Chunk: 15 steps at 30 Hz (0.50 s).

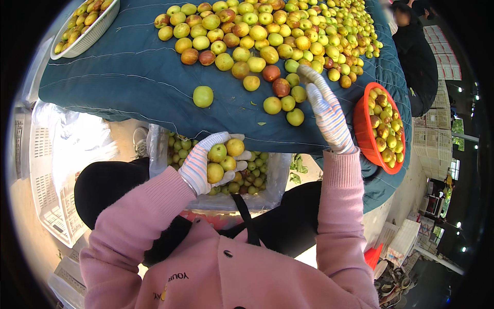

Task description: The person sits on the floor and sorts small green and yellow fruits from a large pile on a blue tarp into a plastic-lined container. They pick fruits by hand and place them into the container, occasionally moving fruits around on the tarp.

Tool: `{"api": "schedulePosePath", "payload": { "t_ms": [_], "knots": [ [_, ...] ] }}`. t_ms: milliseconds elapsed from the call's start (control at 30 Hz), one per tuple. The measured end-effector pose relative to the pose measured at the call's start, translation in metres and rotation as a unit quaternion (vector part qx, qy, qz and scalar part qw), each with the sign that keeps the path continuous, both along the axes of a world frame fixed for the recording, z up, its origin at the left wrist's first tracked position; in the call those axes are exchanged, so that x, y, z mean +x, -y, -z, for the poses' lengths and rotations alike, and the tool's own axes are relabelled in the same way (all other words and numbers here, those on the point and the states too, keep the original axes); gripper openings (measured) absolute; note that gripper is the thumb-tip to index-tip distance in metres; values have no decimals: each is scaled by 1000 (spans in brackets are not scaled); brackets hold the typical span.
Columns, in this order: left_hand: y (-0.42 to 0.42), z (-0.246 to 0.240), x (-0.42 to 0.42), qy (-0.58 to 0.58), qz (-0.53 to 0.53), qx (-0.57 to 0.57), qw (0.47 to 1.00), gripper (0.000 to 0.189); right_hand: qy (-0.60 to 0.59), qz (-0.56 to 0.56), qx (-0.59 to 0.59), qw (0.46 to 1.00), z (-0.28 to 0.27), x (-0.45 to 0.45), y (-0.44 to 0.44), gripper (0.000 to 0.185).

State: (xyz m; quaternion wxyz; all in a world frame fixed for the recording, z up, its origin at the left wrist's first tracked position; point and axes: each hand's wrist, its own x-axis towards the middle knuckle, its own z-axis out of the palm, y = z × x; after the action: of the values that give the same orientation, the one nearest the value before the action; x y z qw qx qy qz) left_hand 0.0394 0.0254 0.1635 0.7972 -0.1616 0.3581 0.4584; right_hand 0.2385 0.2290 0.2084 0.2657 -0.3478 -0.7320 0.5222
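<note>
My left hand [210, 162], in a striped knit glove, is palm up and cups several yellow-green jujubes [227, 163]. It is above a plastic-lined crate [276, 181] of similar fruit, close to the padded table's edge. My right hand [324, 104], gloved alike, reaches over the blue-green quilted cover [154, 92]; its fingertips are at the near edge of a large spread of green, yellow and reddish jujubes [257, 33]. Whether its fingers touch or hold a fruit cannot be told. One green jujube [203, 96] lies apart, left of the spread.
A red plastic basket [361, 131] of browner jujubes stands at the table's right edge, a white basket [87, 40] of fruit at the far left. White crates [46, 174] with plastic film are on the floor at left. A person in dark clothes [417, 58] is beyond the table's right side.
</note>
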Motion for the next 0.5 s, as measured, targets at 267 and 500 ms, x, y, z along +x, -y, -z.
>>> {"api": "schedulePosePath", "payload": {
  "t_ms": [267,500],
  "knots": [
    [-3,-6,-3,2,-12,32,999,47,226,66,-3,972,-26,15,12,28],
    [-6,-8,-4,-8,-12,11,1000,46,396,-44,205,894,-13,5,24,47]
  ]
}}
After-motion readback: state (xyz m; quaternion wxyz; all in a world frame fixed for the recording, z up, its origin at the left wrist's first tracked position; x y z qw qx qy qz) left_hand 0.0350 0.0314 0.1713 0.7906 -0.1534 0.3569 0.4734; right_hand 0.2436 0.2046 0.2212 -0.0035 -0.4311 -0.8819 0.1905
